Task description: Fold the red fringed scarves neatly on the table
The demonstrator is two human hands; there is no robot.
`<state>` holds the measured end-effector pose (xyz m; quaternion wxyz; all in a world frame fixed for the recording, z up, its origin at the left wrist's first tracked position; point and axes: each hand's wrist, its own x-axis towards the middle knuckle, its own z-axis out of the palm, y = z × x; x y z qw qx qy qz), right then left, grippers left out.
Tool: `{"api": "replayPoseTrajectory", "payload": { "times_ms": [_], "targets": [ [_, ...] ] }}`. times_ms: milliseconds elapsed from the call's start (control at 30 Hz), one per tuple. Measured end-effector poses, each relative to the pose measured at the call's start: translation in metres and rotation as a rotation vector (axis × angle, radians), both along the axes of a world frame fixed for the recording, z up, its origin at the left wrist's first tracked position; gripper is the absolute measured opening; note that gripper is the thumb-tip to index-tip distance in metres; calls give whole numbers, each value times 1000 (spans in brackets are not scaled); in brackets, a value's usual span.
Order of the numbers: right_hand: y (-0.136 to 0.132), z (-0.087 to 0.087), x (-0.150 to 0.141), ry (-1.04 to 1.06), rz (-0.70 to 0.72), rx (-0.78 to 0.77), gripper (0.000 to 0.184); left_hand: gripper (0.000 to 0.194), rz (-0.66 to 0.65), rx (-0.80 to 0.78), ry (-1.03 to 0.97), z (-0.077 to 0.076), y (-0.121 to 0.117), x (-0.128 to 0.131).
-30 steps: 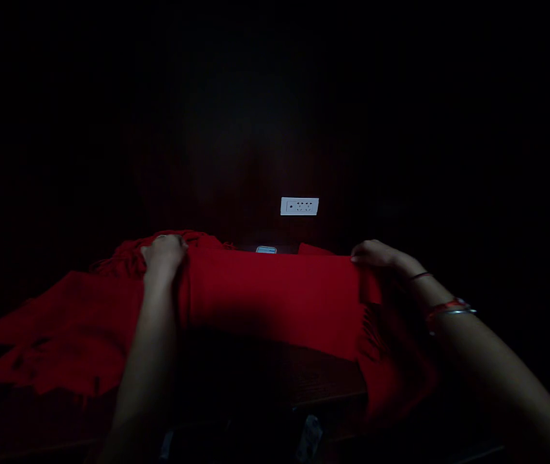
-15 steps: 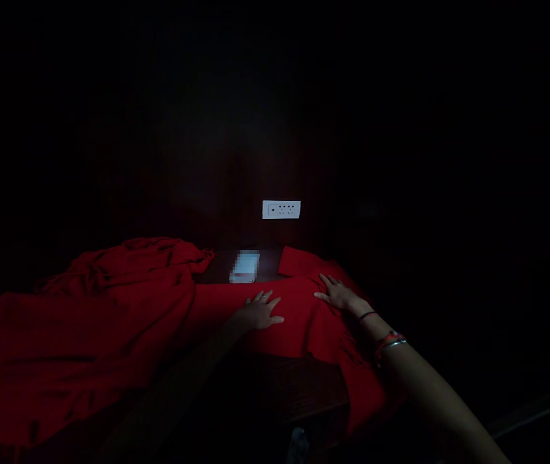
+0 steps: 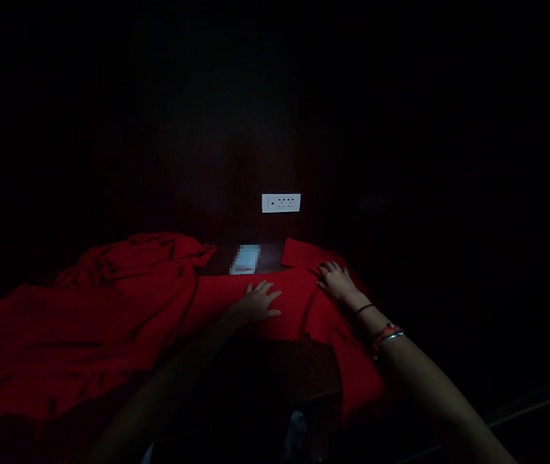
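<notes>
A long red fringed shawl (image 3: 284, 322) lies across a dark wooden table, partly smoothed flat in the middle. On that flat part my left hand (image 3: 255, 303) rests palm down with its fingers spread. My right hand (image 3: 338, 283) touches the cloth further right, where layers overlap. Its fingers are slightly bent and somewhat apart, and I see nothing gripped in them. The shawl's left portion (image 3: 91, 322) is bunched in loose folds. On the right, cloth hangs over the table's edge.
Behind the cloth lies a pale rectangular object (image 3: 246, 260), blurred out. A white socket panel (image 3: 281, 203) is on the dark wall. The dark table's front edge (image 3: 304, 370) shows below the shawl. Most surroundings are too dark to make out.
My right hand has shifted slightly up the cloth, its fingers now more bent. My left hand stays spread on the shawl. The whole view has moved a little.
</notes>
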<state>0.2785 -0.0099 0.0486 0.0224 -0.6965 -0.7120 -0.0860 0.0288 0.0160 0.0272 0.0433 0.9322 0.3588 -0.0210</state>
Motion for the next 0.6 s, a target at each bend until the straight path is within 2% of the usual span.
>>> {"api": "replayPoseTrajectory", "payload": {
  "times_ms": [100,233,300,433,533,600],
  "targets": [
    [-14,11,-3,-8,122,97,48,32,-104,141,-11,8,-7,-6],
    [-39,9,-4,-55,274,1,40,31,-175,143,21,14,-12,-7],
    [-48,2,-5,-93,246,-38,34,33,-199,143,36,14,-13,-5],
    [-53,-3,-7,-159,208,-34,28,33,-139,197,65,12,-13,2],
    [-51,8,-4,-162,203,-38,28,35,-84,201,10,17,-8,0],
    [-53,21,1,-111,158,-56,29,35,-31,212,-75,29,-3,-7]
  ]
}}
